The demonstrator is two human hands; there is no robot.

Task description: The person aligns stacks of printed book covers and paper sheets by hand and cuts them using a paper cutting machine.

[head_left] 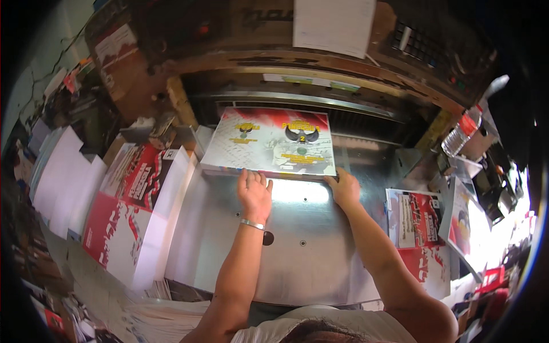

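Observation:
A stack of printed sheets (269, 143), red, white and grey with a dark winged emblem, lies on the metal bed (280, 251) of a large machine. Its far edge is close to the dark slot of the machine. My left hand (255, 197) meets the stack's near edge with its fingers stretched out and slightly apart; a metal band circles that wrist. At the near right corner my right hand (345, 187) is closed round the stack, thumb and fingers on its edge. The undersides of both hands' fingers are partly hidden.
Tall stacks of red and white printed sheets (117, 228) and plain white paper (66, 177) stand at left. More printed sheets (420, 228) lie at right, near a plastic bottle (462, 132). A metal bar (286, 102) crosses the machine; a keypad (420, 48) is above right.

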